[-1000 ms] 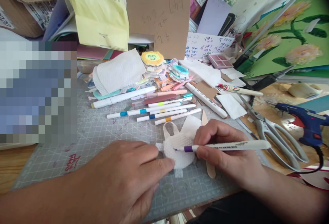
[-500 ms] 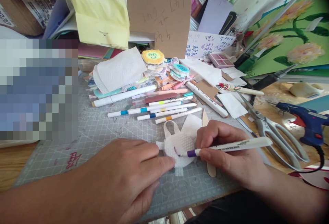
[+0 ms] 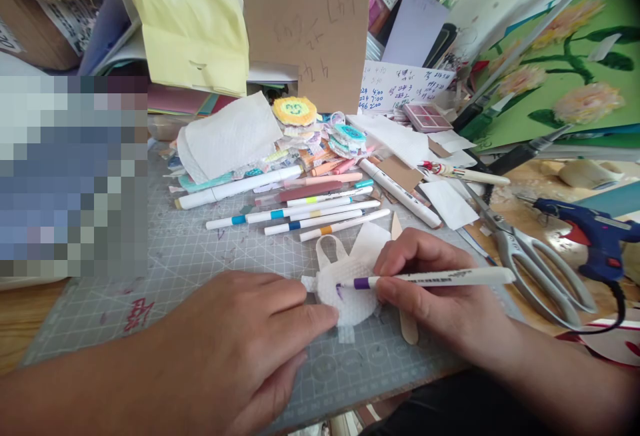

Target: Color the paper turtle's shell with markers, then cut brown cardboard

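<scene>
The purple-banded marker [image 3: 445, 279] has moved up the purple line [image 3: 341, 293], probably reinforcing it; the right hand [image 3: 450, 316] pinches it, the left hand [image 3: 255, 329], fingers loosely extended, gripping nothing, steadies the white cutout [image 3: 361, 304] on the cutting mat [image 3: 200, 249].

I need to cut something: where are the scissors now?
In the head view, the scissors lie on the right side, between the right hand and the blue glue gun.

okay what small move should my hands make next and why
Perhaps lengthen the purple mark on the white cutout slightly: the right hand holds the pen, its tip at the mark, while the left hand touches the cutout's edge.
</scene>
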A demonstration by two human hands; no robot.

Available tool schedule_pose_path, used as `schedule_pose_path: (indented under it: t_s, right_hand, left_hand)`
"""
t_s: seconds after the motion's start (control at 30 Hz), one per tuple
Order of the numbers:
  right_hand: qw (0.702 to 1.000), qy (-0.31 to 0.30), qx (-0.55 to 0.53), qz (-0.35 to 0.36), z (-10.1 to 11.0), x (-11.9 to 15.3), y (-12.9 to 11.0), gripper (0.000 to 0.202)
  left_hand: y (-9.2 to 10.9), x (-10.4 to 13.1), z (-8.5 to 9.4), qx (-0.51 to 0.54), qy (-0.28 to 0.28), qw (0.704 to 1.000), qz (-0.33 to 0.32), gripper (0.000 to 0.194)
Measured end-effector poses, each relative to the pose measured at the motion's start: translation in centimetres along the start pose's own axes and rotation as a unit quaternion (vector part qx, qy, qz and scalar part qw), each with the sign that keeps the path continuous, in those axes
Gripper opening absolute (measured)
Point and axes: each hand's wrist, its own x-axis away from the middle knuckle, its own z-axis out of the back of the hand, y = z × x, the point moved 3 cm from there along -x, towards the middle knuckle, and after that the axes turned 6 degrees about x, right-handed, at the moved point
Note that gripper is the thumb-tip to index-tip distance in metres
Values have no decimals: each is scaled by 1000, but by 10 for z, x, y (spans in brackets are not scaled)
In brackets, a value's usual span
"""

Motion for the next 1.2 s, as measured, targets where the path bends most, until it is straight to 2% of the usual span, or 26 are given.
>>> schedule_pose_path:
  t_s: [0.47, 0.6, 0.77, 0.93, 1.2]
  right_hand:
    - [999, 18, -28, -7, -2, 1, 2, 15]
    - [1000, 9, -13, -1, -3, 0, -1, 16]
    - [999, 30, -14, -13, -1, 0, 4, 15]
    - [996, 39, -71, -39, 2, 3, 16, 15]
    - [986, 43, -155, -45, 4, 3, 27, 14]
  left_hand:
    - [-2, -1, -2, 4, -1, 1000, -3, 38]
    - [-1, 0, -1, 10, 13, 1000, -7, 39]
    - [-1, 0, -1, 9, 23, 1000, -8, 39]
    - [0, 1, -1, 6, 19, 1000, -12, 40]
    - [0, 0, -1, 8, 16, 1000, 0, 41]
